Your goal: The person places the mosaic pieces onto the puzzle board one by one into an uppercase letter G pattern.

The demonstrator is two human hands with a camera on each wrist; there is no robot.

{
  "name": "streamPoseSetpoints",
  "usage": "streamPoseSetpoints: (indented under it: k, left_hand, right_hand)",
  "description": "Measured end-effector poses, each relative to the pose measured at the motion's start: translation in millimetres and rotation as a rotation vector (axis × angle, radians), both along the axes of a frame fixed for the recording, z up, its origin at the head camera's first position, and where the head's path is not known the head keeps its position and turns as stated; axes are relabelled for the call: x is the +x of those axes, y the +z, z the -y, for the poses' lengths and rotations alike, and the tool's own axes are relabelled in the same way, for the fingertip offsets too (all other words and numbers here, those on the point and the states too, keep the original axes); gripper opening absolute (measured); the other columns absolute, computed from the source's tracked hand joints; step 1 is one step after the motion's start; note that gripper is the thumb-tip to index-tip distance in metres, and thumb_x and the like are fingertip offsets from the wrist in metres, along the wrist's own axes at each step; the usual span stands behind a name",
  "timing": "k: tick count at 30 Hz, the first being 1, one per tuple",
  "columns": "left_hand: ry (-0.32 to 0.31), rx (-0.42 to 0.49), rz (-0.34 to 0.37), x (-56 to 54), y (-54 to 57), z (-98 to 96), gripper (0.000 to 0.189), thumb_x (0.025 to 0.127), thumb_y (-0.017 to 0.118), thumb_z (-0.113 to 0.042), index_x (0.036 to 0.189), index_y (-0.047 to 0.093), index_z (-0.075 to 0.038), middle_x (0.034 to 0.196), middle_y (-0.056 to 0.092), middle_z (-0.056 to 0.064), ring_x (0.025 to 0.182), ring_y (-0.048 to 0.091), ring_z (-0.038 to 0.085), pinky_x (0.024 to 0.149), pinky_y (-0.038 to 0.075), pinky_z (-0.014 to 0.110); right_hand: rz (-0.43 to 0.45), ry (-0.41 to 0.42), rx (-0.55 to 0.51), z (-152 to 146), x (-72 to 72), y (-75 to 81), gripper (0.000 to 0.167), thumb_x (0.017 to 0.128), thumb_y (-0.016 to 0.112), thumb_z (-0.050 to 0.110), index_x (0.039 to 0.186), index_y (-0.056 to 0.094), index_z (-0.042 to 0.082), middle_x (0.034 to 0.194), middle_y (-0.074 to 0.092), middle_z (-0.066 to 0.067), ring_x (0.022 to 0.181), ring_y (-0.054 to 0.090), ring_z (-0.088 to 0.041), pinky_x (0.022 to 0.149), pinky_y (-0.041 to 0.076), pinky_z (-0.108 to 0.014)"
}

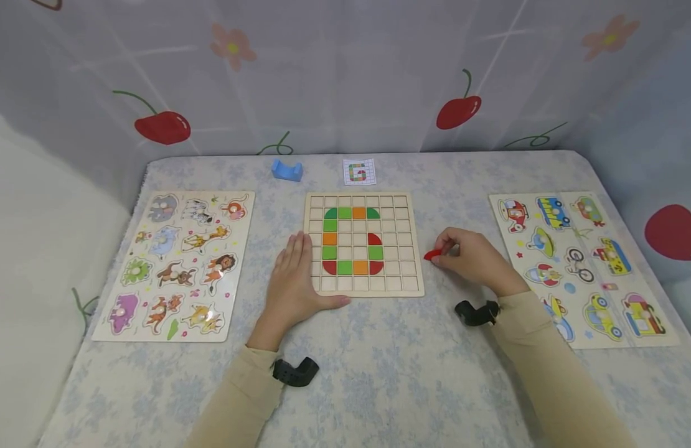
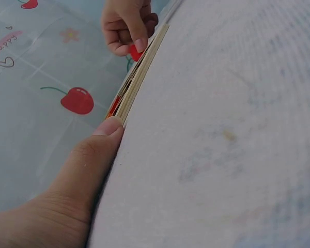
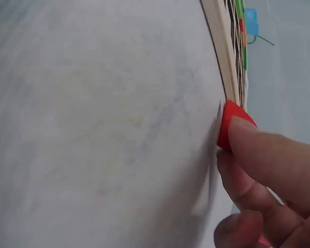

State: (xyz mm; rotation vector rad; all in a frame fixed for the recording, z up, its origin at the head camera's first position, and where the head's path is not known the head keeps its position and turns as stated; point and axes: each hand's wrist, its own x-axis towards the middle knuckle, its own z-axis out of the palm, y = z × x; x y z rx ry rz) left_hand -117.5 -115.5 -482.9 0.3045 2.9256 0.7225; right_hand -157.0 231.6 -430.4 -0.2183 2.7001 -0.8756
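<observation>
A square wooden grid board (image 1: 401, 283) lies in the middle of the table, with green, orange and red pieces laid in a G-like shape. My left hand (image 1: 292, 286) rests at the board's left edge, fingers straight and together. Its thumb (image 2: 93, 155) stretches along the near edge. Just right of the board, my right hand (image 1: 465, 255) pinches a small red piece (image 3: 228, 126) between thumb and fingers. In the right wrist view, the red piece shows one curved side, close to the board's edge.
Behind the board lie a small pattern card (image 1: 359, 172) with a matching coloured shape and a blue holder (image 1: 287, 170). An animal puzzle (image 1: 177, 267) is on the left. To the right, partly behind my forearm, lies a vehicle puzzle (image 1: 583, 267). A printed curtain hangs behind the table.
</observation>
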Motion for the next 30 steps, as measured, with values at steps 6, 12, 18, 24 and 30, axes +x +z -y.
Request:
streamPoseSetpoints:
  k: [6,12,18,24,30]
  left_hand:
    - [-0.001,-0.008,-0.012,0.1,-1.2,-0.5,0.144,0.06,0.07,-0.084,0.16,0.004,-0.005,0.169,0.001,0.012,0.157,-0.003,0.026,0.126,0.01,0.049]
    - [0.004,-0.019,-0.004,0.4,-2.1,-1.4,0.144,0.06,0.069,-0.085,0.16,0.003,-0.006,0.169,0.0,0.011,0.157,-0.004,0.025,0.127,0.01,0.048]
    - [0.006,-0.024,-0.005,0.1,-3.3,-2.6,0.143,0.061,0.068,-0.086,0.16,0.004,-0.006,0.169,0.0,0.01,0.157,-0.003,0.025,0.127,0.01,0.047]
    - [0.002,-0.025,-0.012,0.2,-4.3,-3.7,0.143,0.061,0.068,-0.086,0.16,0.005,-0.005,0.169,0.001,0.011,0.157,-0.002,0.026,0.127,0.011,0.047]
    - [0.0,-0.018,-0.003,1.0,-6.4,-4.6,0.143,0.061,0.068,-0.086,0.16,0.005,-0.005,0.169,0.001,0.01,0.157,-0.003,0.025,0.127,0.011,0.047]
  right_hand:
    - [-0.046,-0.019,-0.077,15.0,-10.5,1.0,0.015,0.092,0.071,0.018,0.101,0.06,0.013,0.098,0.062,-0.005,0.067,0.05,-0.022,0.06,0.043,-0.031]
    - [-0.016,0.02,-0.139,56.5,-22.5,2.9,0.015,0.092,0.071,0.019,0.102,0.061,0.016,0.096,0.061,-0.004,0.069,0.051,-0.023,0.059,0.045,-0.031]
    - [-0.023,0.065,-0.147,94.3,-31.4,-1.4,0.012,0.093,0.071,0.018,0.1,0.062,0.017,0.094,0.062,-0.002,0.083,0.056,-0.021,0.071,0.047,-0.031]
    - [-0.046,0.084,-0.104,114.1,-34.1,-5.2,0.012,0.091,0.073,0.018,0.097,0.062,0.016,0.09,0.061,-0.002,0.085,0.056,-0.021,0.073,0.048,-0.032]
    - [-0.068,0.086,-0.029,118.8,-33.0,-9.3,0.009,0.093,0.07,0.02,0.101,0.068,0.016,0.095,0.059,-0.003,0.088,0.054,-0.022,0.076,0.048,-0.033]
